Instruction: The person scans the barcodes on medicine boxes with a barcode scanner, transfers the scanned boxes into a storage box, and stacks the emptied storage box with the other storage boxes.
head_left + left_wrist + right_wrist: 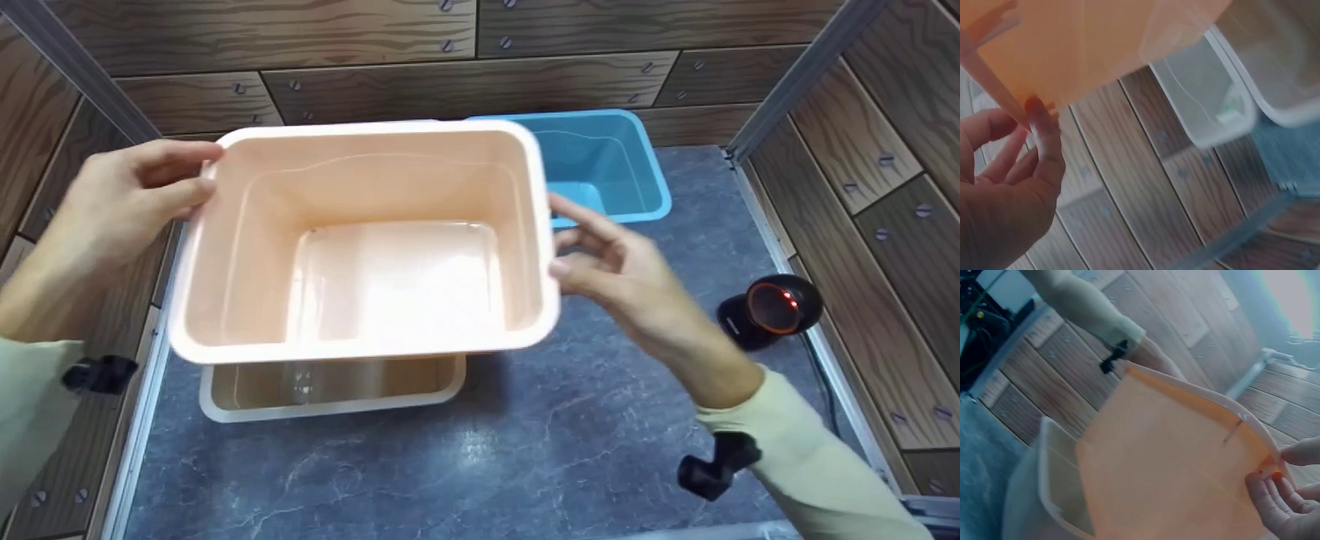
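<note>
A pale orange plastic bin is held up in the air, its inside tilted toward the head camera. My left hand grips its rim at the left end, thumb and fingers on either side of the edge. At the opposite end my right hand pinches the rim. Both wrist views show the bin's outer wall, with the left hand and the right hand curled at its edge. Beneath it stands a whitish bin, mostly hidden in the head view.
A blue bin stands at the back right, partly covered by the orange one. A black scanner-like device with red lights sits near the right edge. Wood-patterned walls surround the dark marbled surface.
</note>
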Demonstrator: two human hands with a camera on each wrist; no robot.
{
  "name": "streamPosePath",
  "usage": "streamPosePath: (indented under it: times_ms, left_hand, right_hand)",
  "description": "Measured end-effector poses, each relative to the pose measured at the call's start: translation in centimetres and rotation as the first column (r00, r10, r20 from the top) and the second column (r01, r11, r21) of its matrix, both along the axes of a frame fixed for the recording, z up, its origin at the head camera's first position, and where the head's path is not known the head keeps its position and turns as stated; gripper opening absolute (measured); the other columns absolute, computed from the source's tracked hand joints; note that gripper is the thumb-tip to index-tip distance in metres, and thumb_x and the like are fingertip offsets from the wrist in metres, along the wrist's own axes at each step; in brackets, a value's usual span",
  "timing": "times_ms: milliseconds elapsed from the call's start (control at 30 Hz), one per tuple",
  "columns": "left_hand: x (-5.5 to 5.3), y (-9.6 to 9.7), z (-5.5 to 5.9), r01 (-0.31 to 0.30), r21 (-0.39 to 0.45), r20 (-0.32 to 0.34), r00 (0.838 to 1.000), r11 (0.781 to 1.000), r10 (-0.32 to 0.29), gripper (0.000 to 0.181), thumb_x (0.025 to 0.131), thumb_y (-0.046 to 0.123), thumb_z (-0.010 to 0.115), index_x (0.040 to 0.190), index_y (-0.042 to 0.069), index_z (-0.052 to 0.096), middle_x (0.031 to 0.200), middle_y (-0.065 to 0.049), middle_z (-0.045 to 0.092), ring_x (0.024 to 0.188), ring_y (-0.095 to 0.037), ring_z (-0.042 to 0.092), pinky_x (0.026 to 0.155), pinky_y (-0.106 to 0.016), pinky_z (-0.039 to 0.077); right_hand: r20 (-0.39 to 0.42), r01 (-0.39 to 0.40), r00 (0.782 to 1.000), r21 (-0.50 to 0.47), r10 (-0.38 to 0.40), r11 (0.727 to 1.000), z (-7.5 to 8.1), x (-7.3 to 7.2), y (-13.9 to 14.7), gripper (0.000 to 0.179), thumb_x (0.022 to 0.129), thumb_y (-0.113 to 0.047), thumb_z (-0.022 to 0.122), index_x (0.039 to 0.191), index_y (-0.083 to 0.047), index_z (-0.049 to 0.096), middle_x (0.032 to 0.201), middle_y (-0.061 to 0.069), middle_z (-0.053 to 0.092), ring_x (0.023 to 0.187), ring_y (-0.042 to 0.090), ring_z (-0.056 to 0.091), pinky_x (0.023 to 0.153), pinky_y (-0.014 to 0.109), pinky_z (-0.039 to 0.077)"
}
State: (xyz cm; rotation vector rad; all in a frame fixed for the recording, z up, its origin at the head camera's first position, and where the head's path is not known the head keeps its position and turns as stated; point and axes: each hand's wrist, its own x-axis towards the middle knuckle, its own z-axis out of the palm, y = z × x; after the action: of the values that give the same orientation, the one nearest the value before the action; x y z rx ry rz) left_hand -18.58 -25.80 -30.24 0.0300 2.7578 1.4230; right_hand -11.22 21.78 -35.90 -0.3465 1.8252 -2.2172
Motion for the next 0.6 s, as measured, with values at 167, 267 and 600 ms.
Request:
streamPosePath:
  times_ms: [167,267,600]
  left_hand:
    - [-0.1,-3.6,-1.0,0.013,0.020,-0.060,0.998,1.000,-0.011,0.042,0.104,0.012,0.075,0.145,0.014,0.069,0.108,0.036,0.071,0.097,0.015,0.070,0.076,-0.007,0.058]
    - [-0.3,-6.1,-1.9,0.009,0.007,-0.066,0.998,1.000,-0.008,0.046,0.102,0.010,0.078,0.147,0.015,0.069,0.108,0.039,0.071,0.098,0.019,0.069,0.076,-0.007,0.058]
    - [0.2,-9.8,-5.2,0.006,-0.091,0.029,1.000,0.996,-0.003,0.061,0.105,0.013,0.074,0.160,0.002,0.051,0.145,0.009,0.070,0.096,0.026,0.062,0.072,-0.008,0.059]
  right_hand:
    - [0.027,-0.003,1.000,-0.044,0.004,0.999,-0.8,0.2,-2.9,0.079,0.097,0.009,0.065,0.169,-0.005,0.036,0.121,0.013,0.071,0.099,0.019,0.078,0.094,0.039,0.067]
    - [0.034,-0.022,0.999,-0.046,0.023,0.999,-1.2,0.3,-4.5,0.081,0.096,0.007,0.067,0.169,-0.004,0.034,0.121,0.012,0.071,0.099,0.018,0.077,0.094,0.039,0.067]
    - [0.019,-0.097,0.995,0.038,0.096,0.995,-3.4,0.6,-7.7,0.081,0.100,0.002,0.070,0.171,-0.006,0.032,0.119,0.011,0.067,0.098,0.017,0.075,0.095,0.044,0.067]
